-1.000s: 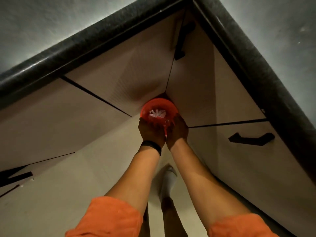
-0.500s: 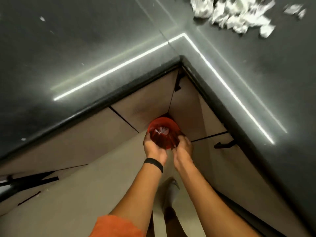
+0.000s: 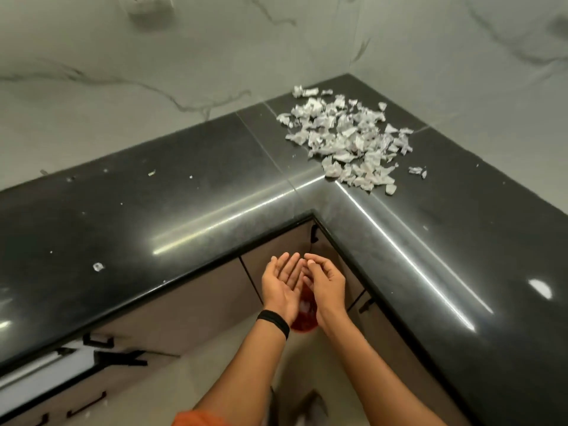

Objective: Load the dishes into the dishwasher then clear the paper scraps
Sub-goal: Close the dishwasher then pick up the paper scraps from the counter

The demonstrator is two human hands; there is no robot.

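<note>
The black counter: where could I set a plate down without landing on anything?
The counter is mostly bare on its long left run, between the marble wall and the front edge, save a few tiny flecks. The right run, nearer than the paper scraps, is bare too. The back corner is crowded with scraps.

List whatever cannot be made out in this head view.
Head view only:
Red bin: mostly hidden behind the left hand and right hand; its contents are a pale blur.
Wall fitting: cut by the top edge, blurred.
Lower-left cabinet fronts: motion-blurred; no dishwasher can be told apart.
</note>
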